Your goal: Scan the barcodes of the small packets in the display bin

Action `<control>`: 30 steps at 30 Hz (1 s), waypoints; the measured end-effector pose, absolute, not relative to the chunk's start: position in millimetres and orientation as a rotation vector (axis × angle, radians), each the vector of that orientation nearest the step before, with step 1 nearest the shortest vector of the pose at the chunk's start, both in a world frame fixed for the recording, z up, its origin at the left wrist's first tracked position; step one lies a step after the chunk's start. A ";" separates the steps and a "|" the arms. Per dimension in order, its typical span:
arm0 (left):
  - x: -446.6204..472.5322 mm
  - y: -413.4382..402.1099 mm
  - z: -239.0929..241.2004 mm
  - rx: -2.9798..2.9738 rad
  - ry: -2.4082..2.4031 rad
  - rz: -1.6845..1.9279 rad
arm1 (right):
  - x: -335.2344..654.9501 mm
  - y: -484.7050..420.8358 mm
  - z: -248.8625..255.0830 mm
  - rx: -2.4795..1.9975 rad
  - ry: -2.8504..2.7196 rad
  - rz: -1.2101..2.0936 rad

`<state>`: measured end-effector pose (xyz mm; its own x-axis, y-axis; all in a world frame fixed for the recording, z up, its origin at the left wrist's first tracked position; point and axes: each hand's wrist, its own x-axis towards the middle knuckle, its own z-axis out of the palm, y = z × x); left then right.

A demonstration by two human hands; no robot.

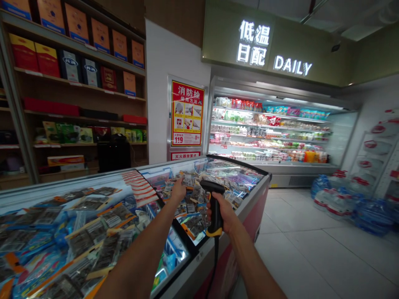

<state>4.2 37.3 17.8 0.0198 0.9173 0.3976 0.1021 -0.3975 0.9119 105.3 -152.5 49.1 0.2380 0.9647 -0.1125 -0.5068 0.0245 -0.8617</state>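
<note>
My right hand (pixel 225 212) is wrapped round a black and yellow barcode scanner (pixel 215 209), held upright by its grip with its head at the top. A dark cable hangs from the grip's lower end. Farther forward, my left hand (pixel 178 189) reaches over the chest freezer (pixel 199 254), one finger stretched out and the others mostly hidden. It is close to several flat packets (pixel 188 179) with dark contents; whether it touches them I cannot tell. More dark packets with orange edges (pixel 116 216) lie across the nearer freezer section, among blue bags (pixel 40 245).
Shelves with boxes (pixel 77 25) stand at the left, beside a red fire-hydrant sign (pixel 187 114). A lit refrigerated display (pixel 271 133) is at the back. Large water bottles (pixel 374 214) stand on the tiled floor at the right. A red-and-white striped sheet (pixel 140 187) lies on the freezer.
</note>
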 end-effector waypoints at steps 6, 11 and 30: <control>-22.2 32.1 25.8 1.840 1.244 1.322 | 94.8 -146.0 47.3 -0.981 -0.623 1.267; -74.5 28.4 31.3 1.993 1.368 1.228 | 76.4 -141.6 43.2 -0.992 -0.647 1.302; -216.1 -71.9 33.7 2.363 1.418 0.305 | 15.3 -154.5 35.3 -1.023 -0.770 1.366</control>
<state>-216.1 -71.9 33.7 0.4714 0.8819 -0.0028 0.8025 -0.4276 0.4161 15.3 -154.5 35.3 0.0906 0.9881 -0.1245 -0.4053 -0.0776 -0.9109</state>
